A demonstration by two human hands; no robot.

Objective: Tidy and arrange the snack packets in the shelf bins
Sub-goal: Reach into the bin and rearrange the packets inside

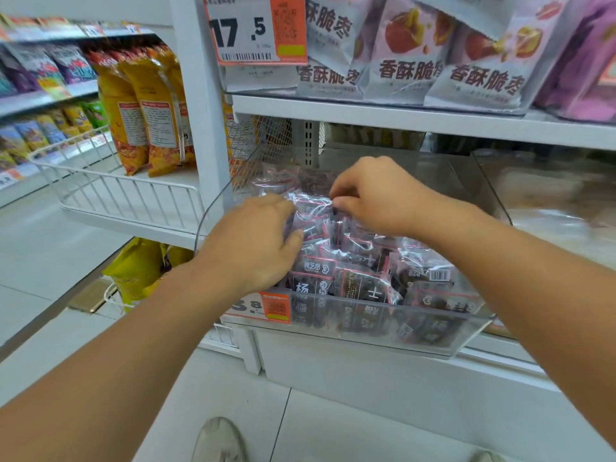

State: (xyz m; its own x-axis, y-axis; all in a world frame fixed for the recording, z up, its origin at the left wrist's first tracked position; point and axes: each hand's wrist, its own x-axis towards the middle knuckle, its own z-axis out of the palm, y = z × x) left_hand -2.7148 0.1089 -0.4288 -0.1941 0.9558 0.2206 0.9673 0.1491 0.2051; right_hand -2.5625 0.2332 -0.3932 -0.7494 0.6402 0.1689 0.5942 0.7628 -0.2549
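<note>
Head view: a clear plastic bin sits on a white shelf unit, its near wall facing the camera, and holds a heap of small transparent snack packets with dark contents, red seams and white printed characters. The packets lie in loose overlapping rows, mostly in the left and middle of the bin; the far right part of the bin shows bare plastic. The left hand reaches in over the near-left corner, its fingers curled down onto the packets at the left side of the heap, the thumb pressing against a packet edge; whether it actually grips a packet cannot be told. The right hand is farther in, above the middle of the heap, with thumb and forefinger pinching the top edge of one packet that lies between the two hands. An orange and white price label is fixed on the bin's near wall at its left end. A second clear bin stands just beside on the right, its contents blurred. On the shelf above, pale bags printed with red fruit and dark characters stand in a row, with a large price tag at their left. To the far left, a white wire basket holds upright yellow and orange bags. The tip of a shoe shows on the pale floor at the near edge.
</note>
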